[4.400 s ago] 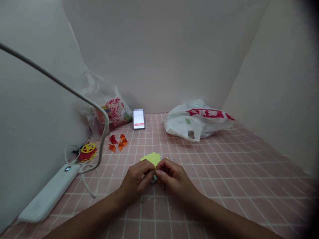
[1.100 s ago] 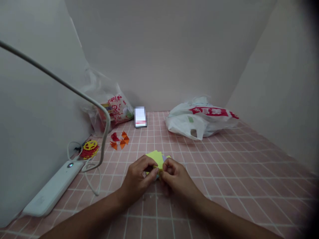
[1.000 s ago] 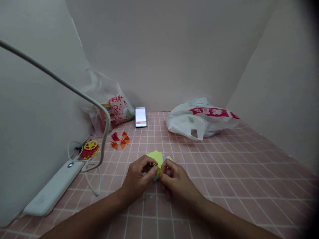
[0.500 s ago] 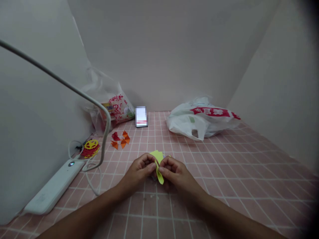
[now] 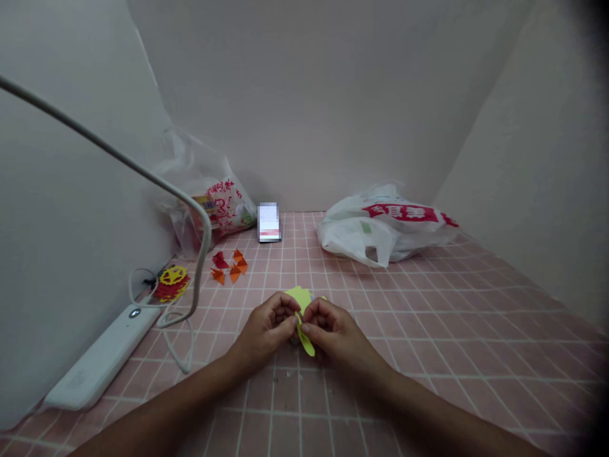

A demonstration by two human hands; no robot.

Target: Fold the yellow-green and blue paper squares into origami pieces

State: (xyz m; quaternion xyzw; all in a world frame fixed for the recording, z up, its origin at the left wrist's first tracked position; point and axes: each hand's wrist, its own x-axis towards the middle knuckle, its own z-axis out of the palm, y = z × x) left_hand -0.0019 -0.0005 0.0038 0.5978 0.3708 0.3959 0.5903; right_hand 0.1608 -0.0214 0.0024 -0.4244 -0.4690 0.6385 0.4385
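Observation:
Between my two hands is a folded piece of yellow paper (image 5: 307, 344), its lower end sticking out toward me. My left hand (image 5: 275, 319) pinches it from the left, with the thumb and forefinger closed on its edge. From the right, my right hand (image 5: 332, 327) grips the same paper between thumb and bent fingers. Just beyond the fingertips lie more yellow paper sheets (image 5: 299, 295) on the table, partly hidden by the hands. Several small folded orange paper pieces (image 5: 235, 273) and a red folded piece (image 5: 220, 259) sit farther off to the left.
The table wears a pink checked cloth (image 5: 457, 343). Yellow and red cutouts (image 5: 172, 277) lie by a white power bank-like device (image 5: 102, 358) and a looped cable (image 5: 204, 235) at left. Behind are a phone (image 5: 269, 222), a clear bag (image 5: 228, 203) and a white plastic bag (image 5: 354, 231).
The lower end of the folded yellow paper has swung slightly down and to the right, and looks narrower. Both hands keep nearly the same place and grip.

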